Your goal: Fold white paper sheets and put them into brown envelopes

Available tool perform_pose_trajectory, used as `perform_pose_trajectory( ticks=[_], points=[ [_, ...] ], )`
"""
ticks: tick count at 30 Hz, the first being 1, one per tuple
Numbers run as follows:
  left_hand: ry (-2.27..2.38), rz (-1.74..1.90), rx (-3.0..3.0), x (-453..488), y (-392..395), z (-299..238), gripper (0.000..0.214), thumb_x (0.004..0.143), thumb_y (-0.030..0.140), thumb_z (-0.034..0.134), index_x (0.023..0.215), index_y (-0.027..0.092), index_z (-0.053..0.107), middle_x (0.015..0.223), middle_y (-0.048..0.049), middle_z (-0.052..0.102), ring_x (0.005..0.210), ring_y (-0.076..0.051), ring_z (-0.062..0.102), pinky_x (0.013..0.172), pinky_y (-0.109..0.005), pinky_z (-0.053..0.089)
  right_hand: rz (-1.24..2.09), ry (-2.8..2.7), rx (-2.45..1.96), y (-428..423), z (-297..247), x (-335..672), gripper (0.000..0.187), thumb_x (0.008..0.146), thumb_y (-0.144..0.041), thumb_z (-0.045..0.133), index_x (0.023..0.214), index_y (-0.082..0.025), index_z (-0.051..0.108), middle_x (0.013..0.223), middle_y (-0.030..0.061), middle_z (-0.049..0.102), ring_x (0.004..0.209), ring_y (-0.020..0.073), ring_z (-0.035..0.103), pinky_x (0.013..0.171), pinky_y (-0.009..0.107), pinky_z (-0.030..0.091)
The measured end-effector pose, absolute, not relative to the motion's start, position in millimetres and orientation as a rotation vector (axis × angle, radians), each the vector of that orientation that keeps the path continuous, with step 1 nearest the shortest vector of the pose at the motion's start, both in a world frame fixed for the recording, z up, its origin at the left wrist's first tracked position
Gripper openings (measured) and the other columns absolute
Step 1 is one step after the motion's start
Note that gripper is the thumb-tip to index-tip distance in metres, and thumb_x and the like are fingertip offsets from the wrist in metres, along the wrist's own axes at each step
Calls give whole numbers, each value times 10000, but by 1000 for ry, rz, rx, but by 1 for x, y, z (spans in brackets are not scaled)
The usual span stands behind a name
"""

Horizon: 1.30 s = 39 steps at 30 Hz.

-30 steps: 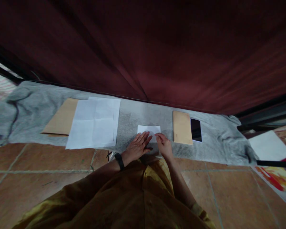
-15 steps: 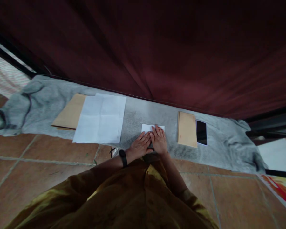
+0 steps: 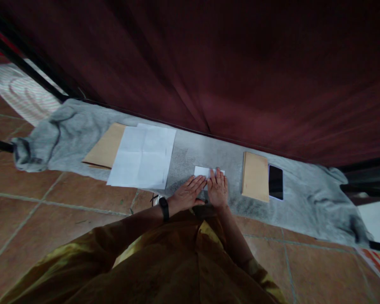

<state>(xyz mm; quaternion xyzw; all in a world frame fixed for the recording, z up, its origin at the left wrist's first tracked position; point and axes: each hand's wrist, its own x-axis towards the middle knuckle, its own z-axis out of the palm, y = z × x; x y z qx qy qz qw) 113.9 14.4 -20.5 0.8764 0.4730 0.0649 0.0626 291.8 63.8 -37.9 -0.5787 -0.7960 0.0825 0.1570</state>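
Note:
A small white piece of paper (image 3: 201,171), perhaps folded, lies on the grey cloth (image 3: 190,145) in front of me. My left hand (image 3: 186,194) lies flat on its left part, fingers stretched out and pointing away to the right. On its right part rests my right hand (image 3: 218,190), palm down with the fingers extended. Both hands cover much of the paper's near side. A narrow gap shows between the two hands.
Large white sheets (image 3: 145,158) with fold creases overlap brown envelopes (image 3: 104,147) on the left. To the right, a stack of smaller brown envelopes (image 3: 256,175) touches a phone (image 3: 275,182). A dark red curtain (image 3: 209,76) hangs behind the cloth. Tiled floor (image 3: 82,228) shows below.
My right hand has shifted slightly right, away from my left hand, opening a gap between them. The paper stays under both hands. The whole view has turned a little.

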Motion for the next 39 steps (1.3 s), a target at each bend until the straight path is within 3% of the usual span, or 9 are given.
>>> perform_pose_trajectory(
  ticks=[9,15,30,39],
  points=[
    [1569,268,2586,101,35,-17,815,989,633,399,1542,37,346,1630,-264,286,1554,-328,209,1257,-538,162,173,-2263,-1673,62,-40,291,534,1051,-326,353,1565,-186,403,1662,146,288,1515,318,294,1211,542,245],
    [1655,334,2532,105,49,-19,701,1009,548,422,1536,88,388,1636,-242,293,1546,-332,237,1247,-553,192,139,-2256,-1678,62,-43,290,534,1051,-330,344,1558,-177,410,1655,147,307,1509,315,304,1204,534,258],
    [1684,451,2473,92,54,-32,729,1004,571,409,1587,142,320,1641,-152,338,1539,-279,274,1269,-488,178,106,-2124,-1754,58,-45,303,614,1052,-424,383,1570,-95,366,1604,207,382,1481,343,358,1193,546,291],
    [1827,309,2501,95,51,-26,747,1006,592,378,1563,94,362,1629,-168,350,1532,-298,289,1262,-505,205,15,-2125,-1800,56,-47,310,616,1058,-410,369,1578,-82,338,1582,186,430,1473,324,367,1195,515,281]
  ],
)
